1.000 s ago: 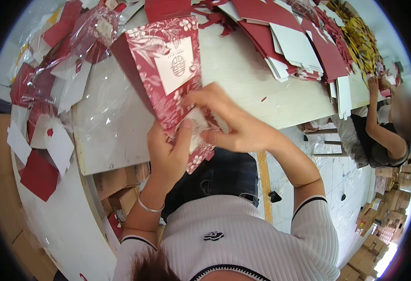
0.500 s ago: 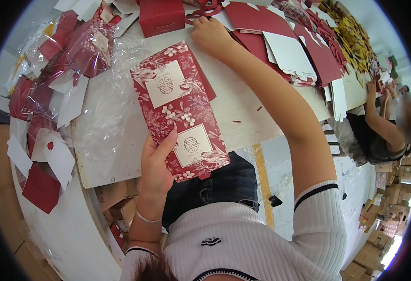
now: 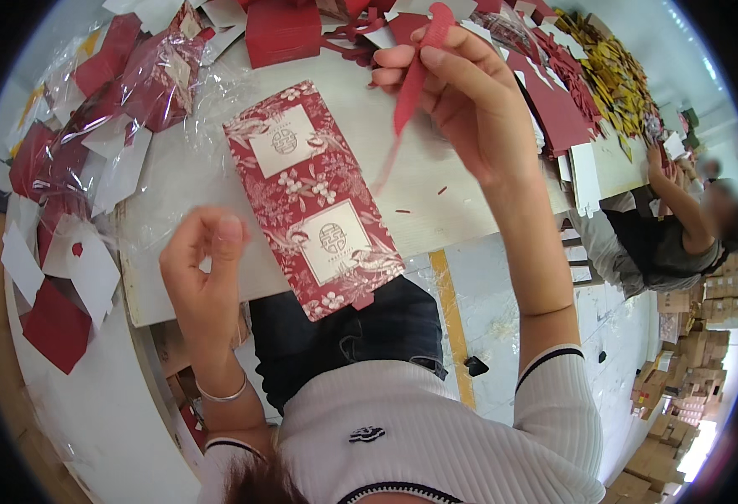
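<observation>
A flat box sleeve [image 3: 314, 202], red with pale flowers, birds and two cream label panels, lies at the table's front edge and sticks out over it. My left hand [image 3: 205, 269] is just left of it, not touching it, with fingers loosely curled and nothing visible in them. Held up over the table, my right hand [image 3: 478, 97] pinches a red ribbon [image 3: 411, 88] between thumb and fingers. One end of the ribbon hangs down toward the sleeve's right edge and is blurred; its top end rises above the fingers.
A red box [image 3: 282, 34] stands at the back, with red ribbons [image 3: 356, 49] beside it. Red and white cards [image 3: 554, 105] are stacked on the right, gold packets [image 3: 608, 76] beyond. Clear plastic wrap [image 3: 171, 160] covers the left. Another person [image 3: 680, 210] works far right, near cardboard cartons [image 3: 714, 336].
My left hand has let go of the printed sleeve, which now rests on the table edge. My right hand has come back from the ribbon pile with a red ribbon.
</observation>
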A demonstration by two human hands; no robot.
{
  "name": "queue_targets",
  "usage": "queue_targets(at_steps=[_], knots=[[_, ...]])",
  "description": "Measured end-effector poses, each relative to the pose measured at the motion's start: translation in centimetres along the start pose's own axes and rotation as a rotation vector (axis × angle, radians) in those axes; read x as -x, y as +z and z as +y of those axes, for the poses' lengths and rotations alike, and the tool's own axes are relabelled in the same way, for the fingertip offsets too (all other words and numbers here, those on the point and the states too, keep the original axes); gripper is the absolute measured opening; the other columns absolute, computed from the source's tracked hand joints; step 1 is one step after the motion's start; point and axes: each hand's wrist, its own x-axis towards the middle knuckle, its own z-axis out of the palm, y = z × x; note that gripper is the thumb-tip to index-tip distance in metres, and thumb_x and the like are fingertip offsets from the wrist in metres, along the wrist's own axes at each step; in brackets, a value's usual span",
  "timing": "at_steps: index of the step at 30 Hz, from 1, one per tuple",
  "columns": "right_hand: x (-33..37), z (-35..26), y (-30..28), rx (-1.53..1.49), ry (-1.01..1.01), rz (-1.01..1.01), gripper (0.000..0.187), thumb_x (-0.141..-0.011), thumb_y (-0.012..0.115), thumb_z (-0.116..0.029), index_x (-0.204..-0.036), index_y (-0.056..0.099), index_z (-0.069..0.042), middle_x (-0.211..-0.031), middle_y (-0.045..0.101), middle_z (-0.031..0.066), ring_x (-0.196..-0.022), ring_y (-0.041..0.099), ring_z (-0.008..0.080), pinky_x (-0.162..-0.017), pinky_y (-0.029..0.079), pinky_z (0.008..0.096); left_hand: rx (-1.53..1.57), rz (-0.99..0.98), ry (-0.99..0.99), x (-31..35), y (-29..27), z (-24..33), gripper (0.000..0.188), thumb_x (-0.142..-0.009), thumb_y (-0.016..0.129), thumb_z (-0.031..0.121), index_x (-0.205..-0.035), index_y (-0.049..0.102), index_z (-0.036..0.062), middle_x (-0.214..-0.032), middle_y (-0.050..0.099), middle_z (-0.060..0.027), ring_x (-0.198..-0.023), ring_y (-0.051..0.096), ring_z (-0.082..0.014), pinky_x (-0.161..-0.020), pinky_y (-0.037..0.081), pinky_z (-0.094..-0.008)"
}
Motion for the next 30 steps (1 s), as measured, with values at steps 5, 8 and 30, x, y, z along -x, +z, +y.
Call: queue_targets(at_steps=[5, 8, 30], knots=[[3.0, 1.2, 4.2, -0.239, -0.026, 0.062, 0.014, -0.086, 0.049, -0.003, -0.098, 0.053, 0.001, -0.094, 0.062, 0.0188, -0.085, 0.063, 0.0235, -0.074, 0.051, 0.0286, 0.421, -0.174, 0.085, -1.5, 4.8, 4.5, 0.026, -0.086, 0.054, 0.014, -0.105, 0.056, -0.0035, -0.085, 0.063, -0.0109, -0.071, 0.058, -0.0133, -0.066, 0.047, -0.0248], [3.9, 2.6, 4.2, 0.125, -0.365, 0.100, 0.019, -0.084, 0.047, 0.002, -0.101, 0.056, 0.004, -0.092, 0.062, 0.0169, -0.081, 0.062, 0.0202, -0.069, 0.049, 0.0239, 0.601, -0.390, -0.110, -2.2, 5.1, 3.8, 0.030, -0.089, 0.048, 0.017, -0.109, 0.053, -0.0041, -0.085, 0.063, -0.0144, -0.066, 0.058, -0.0140, -0.060, 0.048, -0.0250], [5.7, 1.3, 2.8, 0.720, -0.271, -0.366, 0.014, -0.070, 0.062, 0.003, -0.083, 0.063, 0.000, -0.076, 0.057, 0.0063, -0.071, 0.051, 0.0156, -0.065, 0.041, 0.0266, 0.746, -0.340, -0.001, -0.9, 5.8, 4.5, 0.036, -0.095, 0.035, 0.018, -0.127, 0.034, 0.0020, -0.094, 0.059, -0.0122, -0.081, 0.060, -0.0138, -0.069, 0.053, -0.0281]])
